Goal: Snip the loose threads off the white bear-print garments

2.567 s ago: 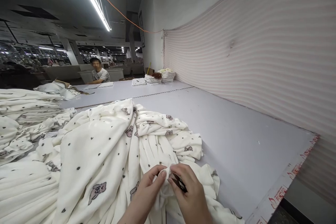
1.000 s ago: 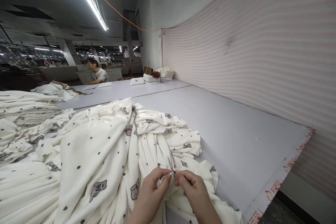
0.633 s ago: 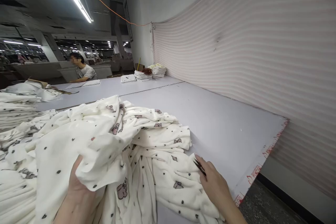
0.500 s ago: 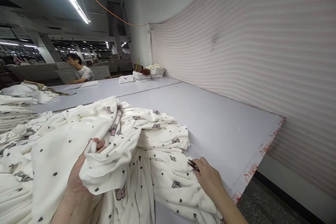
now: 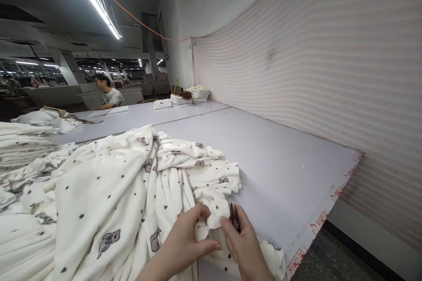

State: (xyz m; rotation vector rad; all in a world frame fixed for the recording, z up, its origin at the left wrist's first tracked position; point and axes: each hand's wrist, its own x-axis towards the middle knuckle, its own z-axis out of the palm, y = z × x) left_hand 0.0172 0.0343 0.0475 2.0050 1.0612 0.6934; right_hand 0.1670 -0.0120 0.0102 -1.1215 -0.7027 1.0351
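Observation:
White plush fabric with small black marks and grey-pink animal prints lies in a bunched pile before me. My left hand curls around a gathered end of the fabric, its thumb set apart below. Close against it on the right, my right hand pinches the same end between thumb and finger. A pair of dark thread snips is tucked in that right hand, blades pointing up. The exact grip of my left fingertips is partly hidden by the cloth.
The pale table runs to a taped right edge. Folded white stacks stand at the far end, more layered cloth at left. A person sits beyond the table. A striped cloth sheet hangs along the right.
My left hand has moved right, from the middle of the pile to beside my right hand. My right hand has turned inward and now pinches the fabric, snips still in it.

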